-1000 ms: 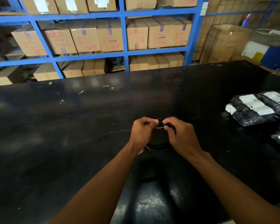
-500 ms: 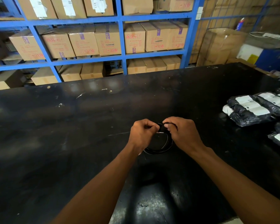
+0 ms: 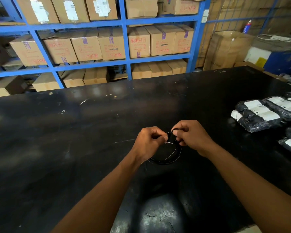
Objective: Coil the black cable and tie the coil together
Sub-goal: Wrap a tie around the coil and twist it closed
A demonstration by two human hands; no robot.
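Both hands meet over the middle of the black surface [image 3: 74, 148], knuckles up, with the black cable [image 3: 165, 158] gathered into a round coil that hangs from the fingers and curves down beneath and between the two wrists. The left hand [image 3: 149, 142] has its fingers [image 3: 158, 137] curled in and pressed together, thumb and forefinger pinching the top of the coil, where a thin pale strip shows just beside the fingertips. The right hand [image 3: 191, 137] faces it from the other side, its fingers [image 3: 178, 130] bent tightly and pinching the same bunched top of the coil, where a small black loop shows at the fingertips; whether that loop is cable or a tie I cannot tell. The two sets of fingers are just apart, with only the short black bundle between them. The lower arc of the coil lies near the surface below the fingers, though whether it touches I cannot tell. Well to the right of the fingers sit several bagged black bundles [image 3: 262, 115] with white labels, resting on the surface near its right edge. Beyond the fingers, past the far edge of the surface, stands a blue shelf rack [image 3: 126, 47] filled with cardboard boxes [image 3: 111, 46].
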